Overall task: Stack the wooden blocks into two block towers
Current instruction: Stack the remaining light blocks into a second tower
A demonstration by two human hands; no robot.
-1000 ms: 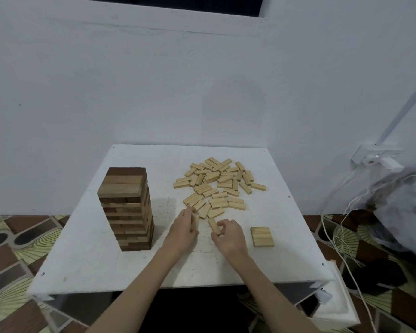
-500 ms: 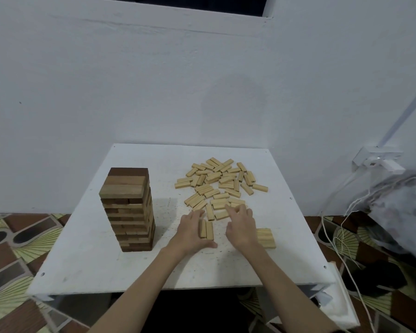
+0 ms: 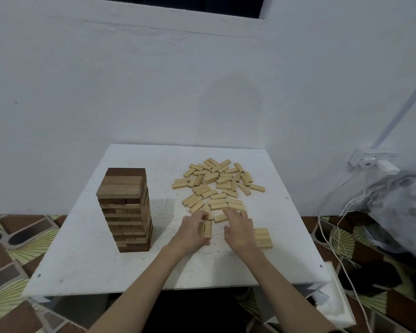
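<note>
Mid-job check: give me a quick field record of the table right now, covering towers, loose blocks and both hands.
finished tower: dark wooden tower stands upright on the white table's left side
second tower: only a flat base row of light blocks, near right
loose blocks: light pile scattered, centre to far right
left hand: holds a pair of blocks side by side on the table
right hand: fingers spread over the pile's near edge; grip on any block unclear
other: cables off the table's right
</note>
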